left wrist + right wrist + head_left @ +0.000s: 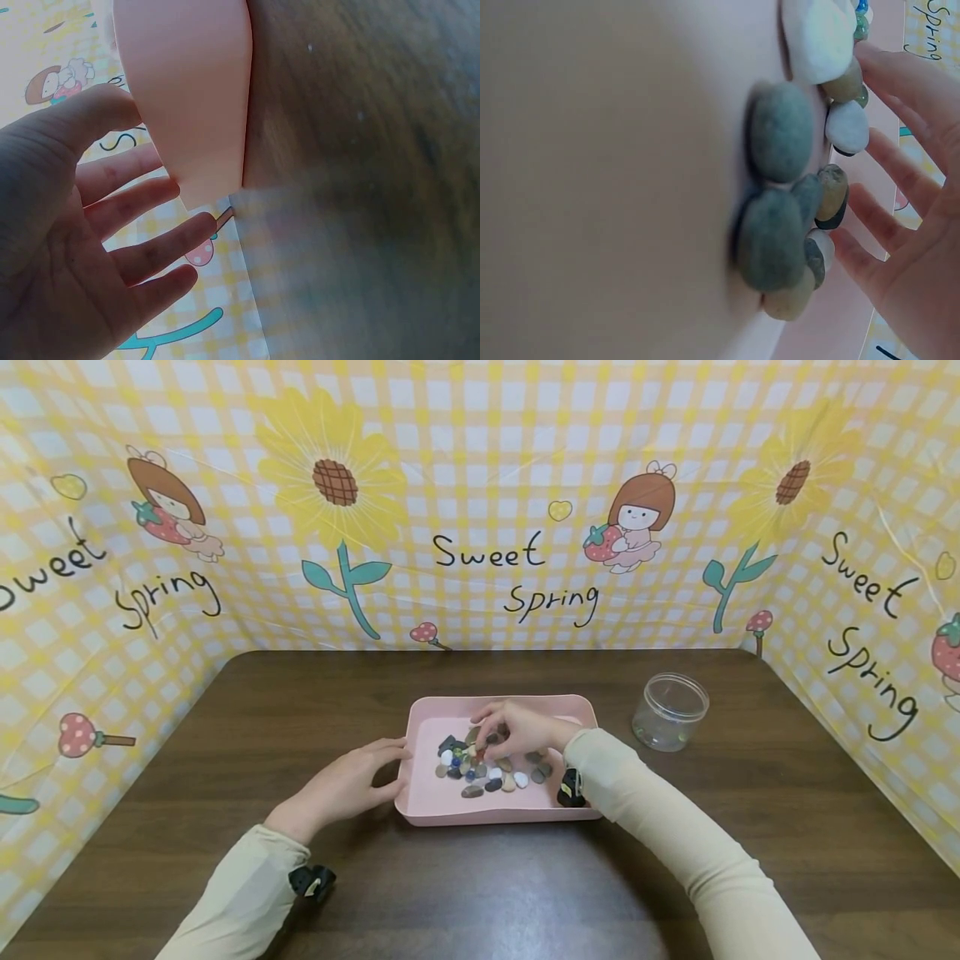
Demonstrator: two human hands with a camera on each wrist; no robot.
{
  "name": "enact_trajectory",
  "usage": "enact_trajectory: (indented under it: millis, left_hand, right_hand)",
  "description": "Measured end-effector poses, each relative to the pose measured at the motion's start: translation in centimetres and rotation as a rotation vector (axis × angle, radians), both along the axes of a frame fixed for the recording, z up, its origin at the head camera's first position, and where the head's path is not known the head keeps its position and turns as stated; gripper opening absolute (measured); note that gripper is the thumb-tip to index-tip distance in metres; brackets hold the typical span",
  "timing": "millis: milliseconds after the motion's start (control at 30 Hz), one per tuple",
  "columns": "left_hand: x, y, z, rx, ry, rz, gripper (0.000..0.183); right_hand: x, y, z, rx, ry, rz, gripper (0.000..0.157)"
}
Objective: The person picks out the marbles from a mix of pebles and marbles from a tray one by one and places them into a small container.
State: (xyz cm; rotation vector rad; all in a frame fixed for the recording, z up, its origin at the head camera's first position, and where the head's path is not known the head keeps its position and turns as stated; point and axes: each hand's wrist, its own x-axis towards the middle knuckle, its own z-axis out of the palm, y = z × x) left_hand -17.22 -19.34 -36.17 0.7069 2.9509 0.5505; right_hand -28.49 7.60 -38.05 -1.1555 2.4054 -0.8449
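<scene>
A pink tray (442,817) lies on the table, holding a spread of pebbles (521,780) in white, grey, tan and black, with a few blue and green glass marbles (470,774) at its left part. My left hand (348,785) rests its thumb and fingertips against the tray's outer left wall (187,90), fingers spread. Over the pebbles, my right hand (517,727) reaches down with thumb and forefinger apart. In the right wrist view its fingers (904,176) are loosely extended beside grey stones (771,238) and a white stone (821,41).
A clear round jar (670,714), lidless, stands right of the tray, with a few small greenish things at its bottom. The dark wooden table (480,893) ends at a yellow checked cloth backdrop (480,485). Black wrist cameras (311,882) sit on both sleeves.
</scene>
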Motion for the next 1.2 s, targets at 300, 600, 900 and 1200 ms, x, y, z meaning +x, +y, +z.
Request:
enact_trajectory:
  millis: [300, 600, 900, 1200]
  left_hand:
    - [0.0, 0.0, -0.1, -0.001, -0.001, 0.002, 0.040]
    - [0.1, 0.1, -0.2, -0.003, 0.012, -0.003, 0.040]
    - [0.0, 0.0, -0.2, -0.008, 0.013, 0.001, 0.040]
    - [-0.1, 0.0, -0.2, -0.012, 0.006, 0.005, 0.041]
  right_hand:
    - [0.1, -0.1, 0.1, 0.020, 0.032, 0.018, 0.011]
    - [-0.2, 0.3, 0.4, -0.004, 0.080, 0.033, 0.008]
    - [0.0, 0.9, 1.9, -0.083, 0.103, 0.054, 0.009]
    - [0.4, 1.4, 3.3, -0.131, 0.122, 0.046, 0.007]
